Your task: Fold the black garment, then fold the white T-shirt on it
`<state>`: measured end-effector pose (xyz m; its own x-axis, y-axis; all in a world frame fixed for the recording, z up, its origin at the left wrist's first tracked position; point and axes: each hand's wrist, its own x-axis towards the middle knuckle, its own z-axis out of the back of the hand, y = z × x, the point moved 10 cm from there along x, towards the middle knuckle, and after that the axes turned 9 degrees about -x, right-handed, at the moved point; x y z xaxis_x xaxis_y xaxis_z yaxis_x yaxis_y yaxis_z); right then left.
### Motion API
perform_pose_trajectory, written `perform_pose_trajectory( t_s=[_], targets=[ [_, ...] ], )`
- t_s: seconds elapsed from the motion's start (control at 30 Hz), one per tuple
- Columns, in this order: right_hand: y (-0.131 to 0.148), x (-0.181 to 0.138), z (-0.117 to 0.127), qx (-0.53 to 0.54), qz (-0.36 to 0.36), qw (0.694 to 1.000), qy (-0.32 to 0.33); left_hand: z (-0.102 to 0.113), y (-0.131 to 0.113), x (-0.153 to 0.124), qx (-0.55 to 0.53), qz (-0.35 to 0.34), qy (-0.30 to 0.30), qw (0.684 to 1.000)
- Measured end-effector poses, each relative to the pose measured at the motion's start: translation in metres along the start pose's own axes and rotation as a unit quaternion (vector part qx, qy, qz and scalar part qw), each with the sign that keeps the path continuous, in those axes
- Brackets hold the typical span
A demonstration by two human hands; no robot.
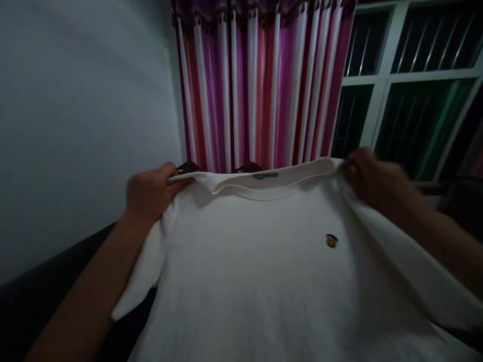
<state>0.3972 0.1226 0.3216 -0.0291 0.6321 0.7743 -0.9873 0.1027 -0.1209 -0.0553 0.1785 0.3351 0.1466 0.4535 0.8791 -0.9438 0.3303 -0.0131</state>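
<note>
Holding up a white cotton T-shirt [271, 271] with small chest emblem, left hand [151, 193] gripping left shoulder seam, right hand [372, 178] gripping right, pink striped curtain [260, 80] hanging beyond.

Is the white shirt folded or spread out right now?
Spread out: left hand and right hand hold the white shirt open by its shoulders.

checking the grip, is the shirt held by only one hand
No, the left hand and the right hand each grip a shoulder of the white t-shirt.
</note>
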Motion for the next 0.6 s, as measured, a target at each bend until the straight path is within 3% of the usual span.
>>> perform_pose_trajectory(
  t_s=[0.1, 0.17, 0.23, 0.37, 0.47, 0.6],
  targets=[
    [0.03, 0.015, -0.074, -0.019, 0.05, 0.987, 0.153, -0.096, -0.023, -0.001, -0.001, -0.017, 0.174, 0.985],
    [0.046, 0.002, -0.124, -0.015, 0.064, 0.975, 0.212, -0.145, -0.035, -0.026, -0.022, -0.028, 0.238, 0.971],
    [0.056, -0.027, -0.164, -0.011, 0.072, 0.965, 0.251, -0.18, -0.045, -0.067, -0.041, -0.039, 0.282, 0.958],
    [0.068, -0.117, -0.22, 0.012, 0.1, 0.945, 0.312, -0.22, -0.055, -0.176, -0.067, -0.024, 0.38, 0.922],
    [0.064, -0.185, -0.256, 0.033, 0.074, 0.926, 0.37, -0.242, -0.044, -0.253, -0.063, 0.024, 0.46, 0.885],
    [0.041, -0.234, -0.291, 0.016, -0.005, 0.917, 0.398, -0.258, -0.02, -0.309, -0.033, 0.104, 0.516, 0.85]
  ],
)
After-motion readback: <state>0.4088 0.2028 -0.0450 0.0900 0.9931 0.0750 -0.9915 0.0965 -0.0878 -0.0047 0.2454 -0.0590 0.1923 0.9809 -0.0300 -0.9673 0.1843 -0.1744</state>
